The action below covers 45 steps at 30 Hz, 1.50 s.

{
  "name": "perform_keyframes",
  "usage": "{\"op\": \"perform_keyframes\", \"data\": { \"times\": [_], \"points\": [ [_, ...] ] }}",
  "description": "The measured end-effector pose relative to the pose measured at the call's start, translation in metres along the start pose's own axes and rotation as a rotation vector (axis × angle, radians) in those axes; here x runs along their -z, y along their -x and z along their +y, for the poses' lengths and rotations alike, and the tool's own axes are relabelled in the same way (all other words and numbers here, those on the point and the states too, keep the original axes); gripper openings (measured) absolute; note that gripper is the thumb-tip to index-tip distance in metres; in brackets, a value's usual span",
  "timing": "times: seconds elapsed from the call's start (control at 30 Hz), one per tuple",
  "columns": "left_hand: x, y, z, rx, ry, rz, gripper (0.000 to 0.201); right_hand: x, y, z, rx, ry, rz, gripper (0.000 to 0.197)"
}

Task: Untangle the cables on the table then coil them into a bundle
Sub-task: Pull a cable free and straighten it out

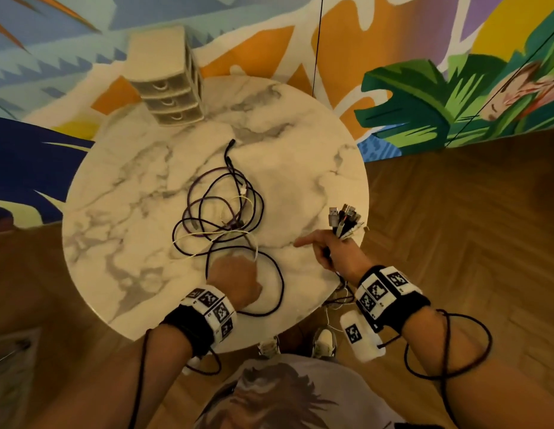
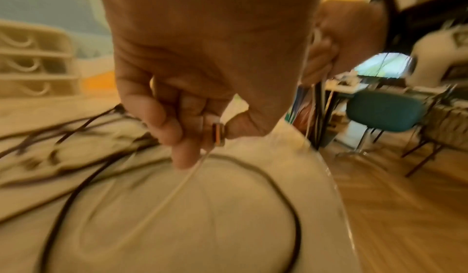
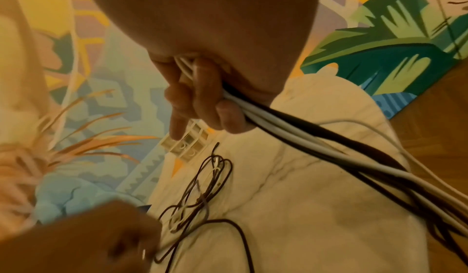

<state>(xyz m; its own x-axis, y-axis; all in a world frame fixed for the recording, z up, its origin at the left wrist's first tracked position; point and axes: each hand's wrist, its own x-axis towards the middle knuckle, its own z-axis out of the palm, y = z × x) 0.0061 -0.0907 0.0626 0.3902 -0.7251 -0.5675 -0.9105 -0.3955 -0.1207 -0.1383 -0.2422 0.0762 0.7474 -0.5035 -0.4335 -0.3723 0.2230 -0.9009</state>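
Observation:
A tangle of black, purple and white cables [image 1: 221,218] [image 3: 202,193] lies in the middle of the round marble table [image 1: 121,193]. My left hand [image 1: 235,278] [image 2: 197,135] pinches the plug end of a thin white cable [image 2: 177,185] just above the table's near side, inside a black cable loop [image 1: 278,283]. My right hand [image 1: 329,247] [image 3: 202,105] hovers over the table's right edge. It grips a bunch of black and white cables [image 3: 316,147], index finger pointing left, with their plugs [image 1: 346,219] sticking up out of the fist. The rest of the bunch hangs off the table.
A beige three-drawer organizer [image 1: 167,78] stands at the table's far edge. A wooden floor [image 1: 455,227] and a painted wall surround the table. A teal chair [image 2: 385,111] stands off to the right. My shoes [image 1: 323,342] show under the near edge.

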Motion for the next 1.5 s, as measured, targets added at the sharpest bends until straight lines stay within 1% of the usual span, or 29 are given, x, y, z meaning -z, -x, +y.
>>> {"op": "perform_keyframes", "data": {
  "times": [0.07,0.13,0.2,0.23,0.3,0.37,0.47,0.57,0.63,0.73,0.83,0.9,0.97,1.0,1.03,1.07,1.1,1.13,1.2,1.23,1.27,1.3,1.33,1.37,1.43,1.5],
  "points": [
    [0.025,0.006,0.008,-0.023,0.046,0.188,0.028,-0.010,0.000,-0.002,0.017,0.045,-0.014,0.039],
    [0.052,0.011,0.011,-0.054,0.102,0.370,0.023,-0.019,0.000,-0.006,0.036,0.084,-0.040,0.037],
    [0.073,0.012,0.008,-0.132,0.250,0.519,0.024,-0.025,0.000,-0.014,0.040,0.079,-0.055,0.035],
    [0.081,0.011,0.006,-0.184,0.364,0.559,0.023,-0.027,0.002,-0.020,0.047,0.046,-0.059,0.032],
    [0.094,0.006,0.001,-0.283,0.614,0.581,0.020,-0.030,0.003,-0.033,0.070,-0.034,-0.058,0.025],
    [0.102,0.002,-0.001,-0.325,0.822,0.585,0.016,-0.032,0.003,-0.043,0.100,-0.036,-0.051,0.027],
    [0.111,0.001,0.001,-0.362,0.965,0.574,0.012,-0.031,0.003,-0.053,0.166,0.011,-0.049,0.029],
    [0.115,0.002,0.002,-0.438,0.993,0.563,0.012,-0.031,0.002,-0.058,0.195,0.057,-0.031,0.033],
    [0.115,0.002,0.002,-0.473,0.940,0.595,0.016,-0.032,0.003,-0.060,0.222,0.081,-0.014,0.034],
    [0.113,0.003,0.002,-0.478,0.901,0.655,0.020,-0.032,0.003,-0.065,0.234,0.110,0.002,0.041],
    [0.112,0.006,0.004,-0.480,0.930,0.736,0.023,-0.032,0.006,-0.070,0.253,0.089,0.016,0.041],
    [0.112,0.007,0.008,-0.494,0.910,0.758,0.026,-0.032,0.006,-0.072,0.261,0.074,0.041,0.041],
    [0.110,0.006,0.007,-0.487,0.946,0.753,0.033,-0.032,0.005,-0.070,0.255,0.048,0.057,0.035],
    [0.108,0.005,0.006,-0.465,1.003,0.749,0.036,-0.033,0.004,-0.068,0.249,0.034,0.071,0.033],
    [0.103,0.002,0.003,-0.434,1.078,0.742,0.038,-0.032,0.000,-0.065,0.239,0.032,0.106,0.036],
    [0.096,-0.002,0.000,-0.397,1.157,0.707,0.038,-0.031,-0.003,-0.062,0.236,0.037,0.158,0.042],
    [0.088,-0.007,-0.001,-0.359,1.222,0.609,0.037,-0.031,-0.008,-0.058,0.249,0.021,0.204,0.045],
    [0.080,-0.010,-0.002,-0.331,1.257,0.431,0.034,-0.030,-0.010,-0.058,0.268,-0.015,0.237,0.044],
    [0.056,-0.014,0.004,-0.312,1.267,-0.010,0.022,-0.028,-0.014,-0.059,0.293,-0.112,0.262,0.042],
    [0.039,-0.017,0.006,-0.302,1.238,-0.153,0.015,-0.026,-0.014,-0.061,0.289,-0.189,0.267,0.047],
    [0.022,-0.021,0.005,-0.291,1.198,-0.208,0.013,-0.023,-0.015,-0.064,0.269,-0.288,0.261,0.052],
    [0.003,-0.024,0.001,-0.260,1.178,-0.202,0.017,-0.018,-0.013,-0.069,0.249,-0.402,0.244,0.056],
    [-0.012,-0.028,-0.007,-0.201,1.180,-0.165,0.020,-0.012,-0.012,-0.072,0.229,-0.503,0.238,0.059],
    [-0.025,-0.031,-0.019,-0.113,1.194,-0.117,0.022,-0.004,-0.012,-0.074,0.210,-0.588,0.246,0.061],
    [-0.039,-0.035,-0.049,0.070,1.217,-0.009,0.026,0.013,-0.011,-0.075,0.186,-0.678,0.312,0.061],
    [-0.036,-0.034,-0.082,0.219,1.210,0.125,0.030,0.031,-0.011,-0.075,0.189,-0.695,0.410,0.059]
  ]
}}
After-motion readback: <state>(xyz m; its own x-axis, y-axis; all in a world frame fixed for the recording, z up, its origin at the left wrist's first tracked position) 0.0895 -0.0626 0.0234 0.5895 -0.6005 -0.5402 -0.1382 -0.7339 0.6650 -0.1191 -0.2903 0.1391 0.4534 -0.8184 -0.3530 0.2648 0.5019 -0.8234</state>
